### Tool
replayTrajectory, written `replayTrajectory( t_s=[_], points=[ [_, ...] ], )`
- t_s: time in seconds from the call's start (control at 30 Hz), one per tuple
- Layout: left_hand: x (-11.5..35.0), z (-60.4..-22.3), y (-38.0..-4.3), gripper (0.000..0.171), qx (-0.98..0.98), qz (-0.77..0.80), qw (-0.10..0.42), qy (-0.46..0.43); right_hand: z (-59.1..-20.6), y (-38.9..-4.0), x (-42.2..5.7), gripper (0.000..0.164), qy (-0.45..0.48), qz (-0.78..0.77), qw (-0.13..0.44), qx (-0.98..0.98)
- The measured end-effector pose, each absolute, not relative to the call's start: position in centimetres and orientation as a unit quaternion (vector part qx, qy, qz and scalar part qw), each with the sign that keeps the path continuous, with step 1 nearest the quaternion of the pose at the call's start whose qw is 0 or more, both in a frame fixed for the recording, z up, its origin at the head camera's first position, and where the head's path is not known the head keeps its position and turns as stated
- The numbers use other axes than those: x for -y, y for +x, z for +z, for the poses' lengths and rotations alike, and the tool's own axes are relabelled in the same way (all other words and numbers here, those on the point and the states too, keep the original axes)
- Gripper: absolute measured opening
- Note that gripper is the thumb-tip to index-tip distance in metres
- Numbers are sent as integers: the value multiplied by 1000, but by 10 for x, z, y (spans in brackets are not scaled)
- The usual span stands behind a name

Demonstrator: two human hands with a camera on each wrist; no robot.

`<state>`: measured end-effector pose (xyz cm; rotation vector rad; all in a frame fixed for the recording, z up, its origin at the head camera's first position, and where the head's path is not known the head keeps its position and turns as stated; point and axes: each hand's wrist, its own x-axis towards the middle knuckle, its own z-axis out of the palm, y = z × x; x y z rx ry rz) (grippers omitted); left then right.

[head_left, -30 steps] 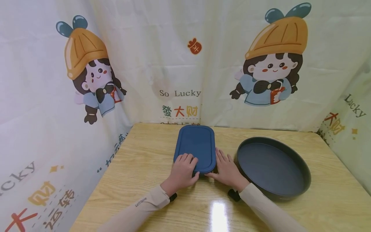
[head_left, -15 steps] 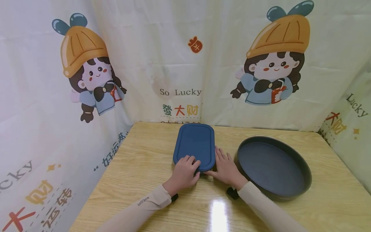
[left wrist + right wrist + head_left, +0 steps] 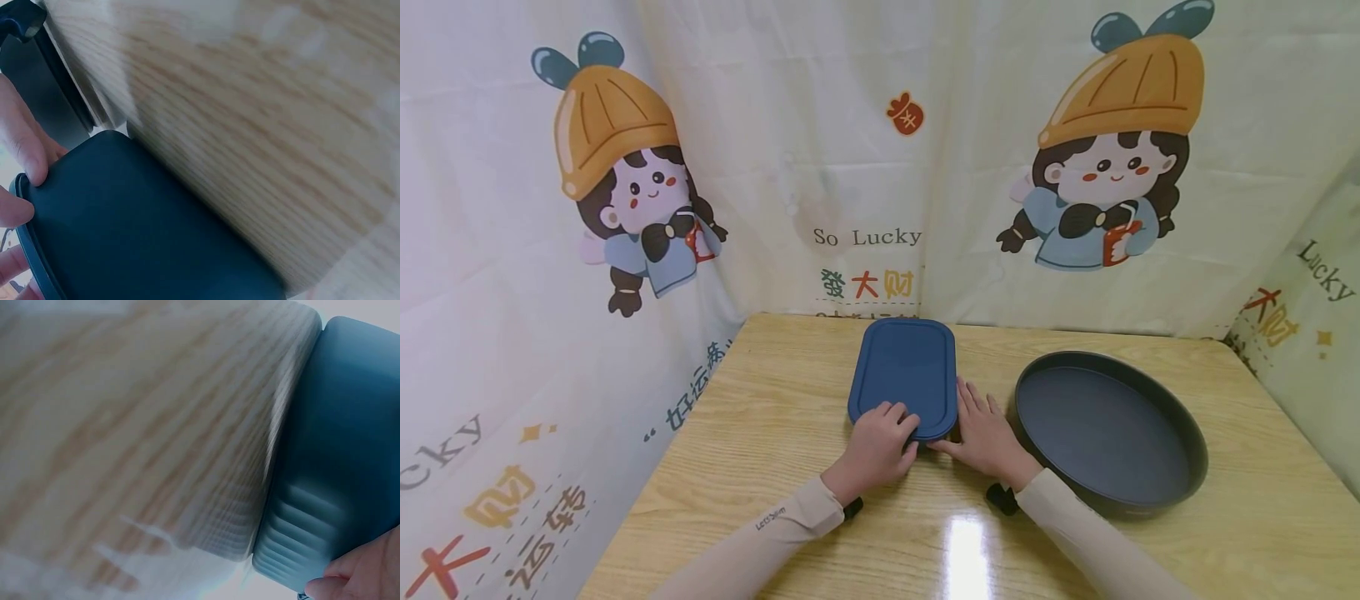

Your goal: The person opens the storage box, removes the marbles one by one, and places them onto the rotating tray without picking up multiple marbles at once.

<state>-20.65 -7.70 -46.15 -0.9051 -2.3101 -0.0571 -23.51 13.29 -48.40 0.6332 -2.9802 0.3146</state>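
One blue box (image 3: 906,367) has the left grip (image 3: 874,447) pinching its near edge, right grip (image 3: 987,435) straight-fingered alongside.

Your wood-grain surface (image 3: 782,392) carries a blue container (image 3: 904,375) ahead of your left hand (image 3: 875,446), a dark pan (image 3: 1105,437) right of your right hand (image 3: 988,439).

Black wrist pieces (image 3: 1002,499) adjoin beige sleeves (image 3: 756,552), the left one lettered.
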Motion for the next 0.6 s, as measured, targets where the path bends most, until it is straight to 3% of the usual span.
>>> replayTrajectory(
  t_s=[0.3, 0.6],
  points=[
    [77, -453, -206, 24, 895, -31, 289, -337, -483, -235, -133, 111, 206, 95, 38, 973],
    [76, -445, -212, 21, 889, -21, 294, -350, -483, -233, -132, 107, 205, 100, 34, 973]
  ],
)
